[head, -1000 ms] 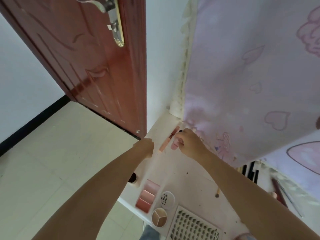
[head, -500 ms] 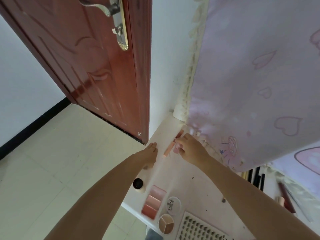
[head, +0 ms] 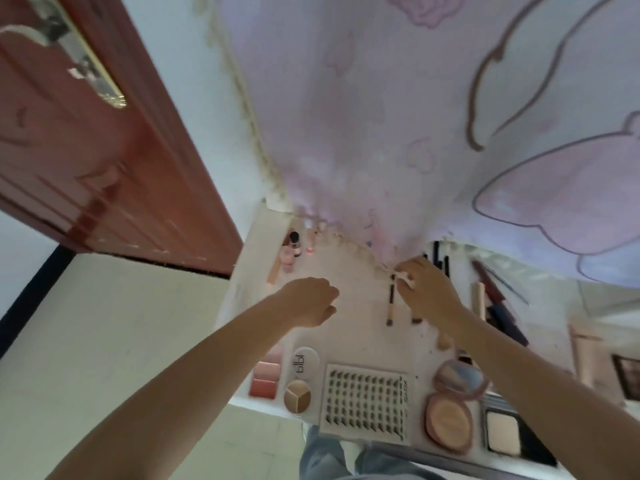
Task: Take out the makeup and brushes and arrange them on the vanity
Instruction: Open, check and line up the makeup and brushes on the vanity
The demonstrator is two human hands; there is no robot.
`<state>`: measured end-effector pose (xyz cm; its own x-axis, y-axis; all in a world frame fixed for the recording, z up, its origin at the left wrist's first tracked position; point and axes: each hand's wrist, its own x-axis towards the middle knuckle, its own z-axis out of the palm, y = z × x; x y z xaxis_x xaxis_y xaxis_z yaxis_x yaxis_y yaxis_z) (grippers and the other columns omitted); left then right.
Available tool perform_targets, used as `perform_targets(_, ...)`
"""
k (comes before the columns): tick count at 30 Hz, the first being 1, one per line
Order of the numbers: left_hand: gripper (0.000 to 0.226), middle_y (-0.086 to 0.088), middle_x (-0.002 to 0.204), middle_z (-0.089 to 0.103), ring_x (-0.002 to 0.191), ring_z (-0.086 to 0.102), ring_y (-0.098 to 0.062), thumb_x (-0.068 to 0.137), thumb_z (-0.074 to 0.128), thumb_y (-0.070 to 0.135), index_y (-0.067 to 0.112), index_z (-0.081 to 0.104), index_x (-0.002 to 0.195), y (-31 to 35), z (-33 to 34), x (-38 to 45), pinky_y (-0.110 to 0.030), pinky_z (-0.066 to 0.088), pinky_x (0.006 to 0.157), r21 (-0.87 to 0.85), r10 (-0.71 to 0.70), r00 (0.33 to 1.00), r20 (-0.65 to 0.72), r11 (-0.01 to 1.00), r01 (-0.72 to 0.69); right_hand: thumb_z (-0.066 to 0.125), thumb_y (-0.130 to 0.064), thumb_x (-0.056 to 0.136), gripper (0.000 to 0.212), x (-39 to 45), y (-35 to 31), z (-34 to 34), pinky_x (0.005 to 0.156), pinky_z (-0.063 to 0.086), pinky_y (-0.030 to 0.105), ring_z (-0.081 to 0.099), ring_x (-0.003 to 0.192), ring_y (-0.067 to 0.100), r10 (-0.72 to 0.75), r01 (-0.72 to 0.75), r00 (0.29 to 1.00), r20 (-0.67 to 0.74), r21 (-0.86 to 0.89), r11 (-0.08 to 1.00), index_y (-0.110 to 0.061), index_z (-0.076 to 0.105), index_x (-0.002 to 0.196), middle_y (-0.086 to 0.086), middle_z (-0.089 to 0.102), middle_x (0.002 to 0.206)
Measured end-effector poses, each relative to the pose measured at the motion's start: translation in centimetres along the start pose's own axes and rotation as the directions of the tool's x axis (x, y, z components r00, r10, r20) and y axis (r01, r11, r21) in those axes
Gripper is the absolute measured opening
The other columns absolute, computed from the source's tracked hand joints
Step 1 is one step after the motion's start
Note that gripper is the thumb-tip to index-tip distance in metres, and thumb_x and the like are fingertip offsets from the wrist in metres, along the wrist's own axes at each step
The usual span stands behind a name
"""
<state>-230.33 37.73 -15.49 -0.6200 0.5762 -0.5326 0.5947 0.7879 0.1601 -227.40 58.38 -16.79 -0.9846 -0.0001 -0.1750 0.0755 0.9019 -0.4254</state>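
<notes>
On the white vanity (head: pixel 356 306) a thin brush (head: pixel 391 301) with a pale handle lies pointing away from me. My right hand (head: pixel 427 292) has its fingers curled at the brush's far end and pinches it there. A second dark tip (head: pixel 416 320) pokes out from under that hand. Left of the brush, my left hand (head: pixel 310 299) hovers with loosely curled fingers and holds nothing. Pink tubes and a small dark-capped bottle (head: pixel 294 249) stand grouped in the far left corner.
Along the near edge lie a pink blush palette (head: pixel 265 381), two round compacts (head: pixel 304 363), a lash tray (head: pixel 367 403), an open pink compact (head: pixel 450 422) and a powder palette (head: pixel 504 436). Black pencils (head: pixel 438 258) and dark sticks (head: pixel 495 294) lie to the right. A pink curtain (head: pixel 381 133) hangs behind; a red door (head: pixel 86 150) stands left.
My right hand left the pink tubes in the far left corner and moved right to the thin brush. My left hand followed toward the middle. The view swung right.
</notes>
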Motion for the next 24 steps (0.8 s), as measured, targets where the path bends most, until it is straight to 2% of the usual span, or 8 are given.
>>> perform_targets(3, 0.041, -0.014, 0.137, 0.04, 0.125, 0.039, -0.029, 0.097, 0.035, 0.026, 0.005, 0.038, 0.133, 4.5, 0.1, 3.7, -0.04, 0.037, 0.1, 0.015, 0.129, 0.991, -0.019, 0.992, -0.129, 0.048, -0.015, 0.089, 0.025, -2.5, 5.4, -1.3, 0.085, 0.041, 0.032, 0.056, 0.103, 0.028, 0.216, -0.216, 0.976, -0.02, -0.025, 0.976, -0.006, 0.06, 0.109, 0.011, 0.059, 0.113)
perform_targets(5, 0.045, -0.015, 0.144, 0.031, 0.132, 0.03, -0.029, 0.097, 0.035, 0.025, 0.004, 0.033, 0.136, 7.2, 0.7, 6.1, -0.042, 0.033, 0.105, -0.001, 0.164, 0.986, -0.023, 0.986, -0.164, 0.05, -0.016, 0.088, 0.025, -3.8, 8.6, -2.0, 0.088, 0.042, 0.032, 0.056, 0.105, 0.028, 0.363, -0.363, 0.932, -0.021, -0.017, 0.932, -0.006, 0.059, 0.109, 0.012, 0.061, 0.113)
perform_targets(8, 0.045, -0.015, 0.148, 0.024, 0.136, 0.022, -0.026, 0.098, 0.03, 0.021, 0.002, 0.027, 0.139, 10.7, 2.4, 8.9, -0.038, 0.024, 0.111, -0.028, 0.179, 0.981, -0.072, 0.983, -0.181, 0.053, -0.022, 0.087, 0.026, -5.1, 11.9, -2.0, 0.085, 0.043, 0.03, 0.057, 0.105, 0.027, 0.505, -0.5, 0.86, 0.072, -0.077, 0.863, -0.008, 0.057, 0.108, 0.012, 0.063, 0.111)
perform_targets(11, 0.049, -0.016, 0.15, 0.018, 0.14, 0.013, -0.026, 0.098, 0.031, 0.02, 0.0, 0.02, 0.141, 12.8, 4.3, 10.4, -0.037, 0.015, 0.115, -0.067, 0.133, 0.986, -0.101, 0.988, -0.14, 0.053, -0.023, 0.088, 0.025, -5.1, 13.0, -1.2, 0.079, 0.044, 0.028, 0.058, 0.101, 0.026, 0.527, -0.518, 0.843, 0.109, -0.101, 0.85, -0.007, 0.056, 0.107, 0.01, 0.062, 0.109)
perform_targets(15, 0.053, -0.015, 0.154, 0.007, 0.143, 0.001, -0.026, 0.098, 0.031, 0.021, 0.001, 0.012, 0.144, 13.8, 5.8, 10.9, -0.035, 0.008, 0.117, -0.036, 0.125, 0.989, -0.074, 0.991, -0.127, 0.052, -0.018, 0.088, 0.022, -4.2, 12.8, -0.1, 0.067, 0.04, 0.027, 0.059, 0.094, 0.027, 0.502, -0.497, 0.864, 0.041, -0.095, 0.862, -0.005, 0.049, 0.105, 0.012, 0.06, 0.105)
perform_targets(18, 0.053, -0.015, 0.154, 0.007, 0.143, 0.0, -0.026, 0.097, 0.031, 0.019, 0.002, 0.012, 0.144, 14.1, 6.0, 10.9, -0.034, 0.005, 0.117, -0.018, 0.12, 0.989, -0.082, 0.992, -0.122, 0.049, -0.009, 0.086, 0.025, -3.5, 12.4, 0.6, 0.062, 0.041, 0.029, 0.062, 0.089, 0.028, 0.507, -0.506, 0.862, 0.007, -0.055, 0.861, -0.004, 0.043, 0.11, 0.013, 0.062, 0.101)
perform_targets(21, 0.053, -0.015, 0.153, 0.011, 0.143, 0.002, -0.025, 0.097, 0.03, 0.02, 0.002, 0.013, 0.143, 13.8, 5.9, 10.8, -0.035, 0.004, 0.118, 0.028, 0.109, 0.99, -0.093, 0.994, -0.107, 0.05, -0.007, 0.085, 0.024, -3.4, 12.4, 0.9, 0.056, 0.041, 0.028, 0.061, 0.078, 0.026, 0.528, -0.528, 0.849, 0.023, 0.014, 0.849, -0.005, 0.041, 0.107, 0.014, 0.063, 0.096)
perform_targets(24, 0.05, -0.012, 0.151, 0.018, 0.141, 0.01, -0.022, 0.098, 0.028, 0.021, 0.002, 0.017, 0.143, 13.5, 4.8, 10.3, -0.029, 0.007, 0.117, -0.015, 0.097, 0.98, -0.173, 0.995, -0.101, 0.056, -0.013, 0.083, 0.023, -3.8, 12.9, -0.1, 0.062, 0.044, 0.024, 0.054, 0.071, 0.018, 0.519, -0.517, 0.855, 0.026, 0.139, 0.845, -0.006, 0.045, 0.102, 0.011, 0.062, 0.096)
